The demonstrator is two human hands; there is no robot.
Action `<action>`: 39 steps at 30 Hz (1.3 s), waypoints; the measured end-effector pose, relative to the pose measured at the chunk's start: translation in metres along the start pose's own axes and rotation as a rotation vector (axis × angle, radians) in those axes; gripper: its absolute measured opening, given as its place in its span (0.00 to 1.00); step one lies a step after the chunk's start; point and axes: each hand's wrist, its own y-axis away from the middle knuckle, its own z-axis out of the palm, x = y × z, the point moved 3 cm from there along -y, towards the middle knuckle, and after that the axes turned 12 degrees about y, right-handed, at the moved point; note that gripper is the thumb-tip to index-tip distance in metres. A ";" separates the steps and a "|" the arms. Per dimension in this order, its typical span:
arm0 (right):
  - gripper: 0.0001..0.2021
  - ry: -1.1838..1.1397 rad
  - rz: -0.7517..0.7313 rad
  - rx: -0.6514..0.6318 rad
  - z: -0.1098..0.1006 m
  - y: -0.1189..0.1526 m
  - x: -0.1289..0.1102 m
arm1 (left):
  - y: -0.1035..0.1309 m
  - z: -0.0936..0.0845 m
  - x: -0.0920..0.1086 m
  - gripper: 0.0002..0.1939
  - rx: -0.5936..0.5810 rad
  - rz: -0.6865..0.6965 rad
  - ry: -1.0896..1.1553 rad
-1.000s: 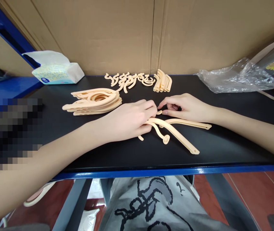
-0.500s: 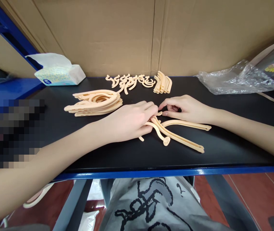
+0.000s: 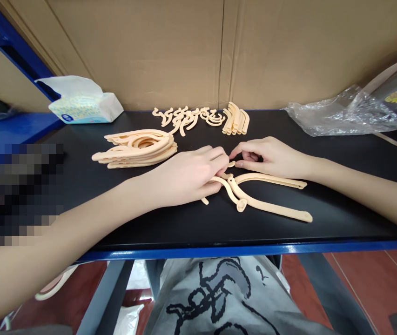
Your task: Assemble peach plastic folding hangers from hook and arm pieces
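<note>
My left hand (image 3: 198,174) is closed over several peach plastic pieces, and its palm hides most of them. From under its fingers an S-curved hook (image 3: 231,191) with a round, flat end sticks out to the right. My right hand (image 3: 263,156) has curled fingers, with thumb and forefinger at the rounded end of a small peach piece (image 3: 232,164) close to the left fingertips. Just below the hands lie two curved hanger arms: the far arm (image 3: 271,178) and the near arm (image 3: 275,208), broad side up. Their inner ends lie close together beside the hook.
A stack of peach folding hangers (image 3: 138,149) lies left of my left hand. Behind stand a pile of small hooks (image 3: 186,118) and a bundle of curved arms (image 3: 235,120). A tissue pack (image 3: 86,104) is back left, a clear plastic bag (image 3: 324,114) back right, before a cardboard wall (image 3: 142,51).
The near hanger arm has slipped out from my left fingers, shifted right and turned over from its grooved edge to its smooth broad side. Both hands stay almost in place.
</note>
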 end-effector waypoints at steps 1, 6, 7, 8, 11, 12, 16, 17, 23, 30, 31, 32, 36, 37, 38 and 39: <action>0.14 0.001 0.003 0.000 0.000 0.000 0.000 | 0.000 0.000 0.000 0.03 -0.003 0.004 -0.002; 0.14 -0.004 0.001 0.000 0.000 0.000 0.001 | 0.001 0.000 0.001 0.04 -0.008 0.018 0.002; 0.14 -0.005 0.000 0.001 0.000 -0.001 0.001 | 0.001 0.000 0.000 0.04 -0.009 0.020 0.001; 0.14 -0.005 0.000 0.003 0.000 -0.001 0.001 | 0.001 0.000 0.000 0.04 -0.010 0.022 -0.001; 0.13 -0.004 -0.001 0.005 0.000 0.000 0.001 | 0.001 0.001 0.000 0.05 -0.011 0.030 -0.009; 0.13 -0.005 -0.002 0.005 0.000 0.000 0.000 | 0.001 0.001 0.000 0.05 -0.011 0.031 -0.011; 0.13 0.002 -0.014 0.008 0.001 0.000 0.001 | 0.001 0.001 0.002 0.06 -0.021 0.025 -0.027; 0.13 0.004 -0.016 0.009 0.001 0.000 0.001 | 0.001 0.001 0.002 0.06 -0.023 0.024 -0.036; 0.12 0.004 -0.020 0.018 0.001 0.000 0.001 | 0.002 0.001 0.004 0.09 -0.049 0.020 -0.104; 0.12 0.002 -0.008 0.016 0.002 0.000 0.002 | 0.001 0.004 0.006 0.11 -0.048 0.051 -0.138; 0.12 0.004 -0.007 0.017 0.002 0.000 0.002 | 0.001 0.005 0.007 0.10 -0.051 0.054 -0.149; 0.12 0.006 -0.005 0.016 0.002 0.000 0.002 | 0.001 0.005 0.008 0.11 -0.056 0.054 -0.164; 0.12 0.010 -0.008 0.019 0.002 0.000 0.002 | 0.001 0.006 0.010 0.11 -0.077 0.037 -0.214; 0.12 0.012 -0.013 0.021 0.002 0.000 0.002 | 0.001 0.006 0.010 0.10 -0.082 0.034 -0.223; 0.12 0.016 -0.015 0.022 0.002 0.000 0.002 | 0.002 0.006 0.010 0.10 -0.084 0.032 -0.231; 0.11 0.022 -0.015 0.023 0.001 0.000 0.002 | 0.002 0.006 0.011 0.09 -0.085 0.031 -0.238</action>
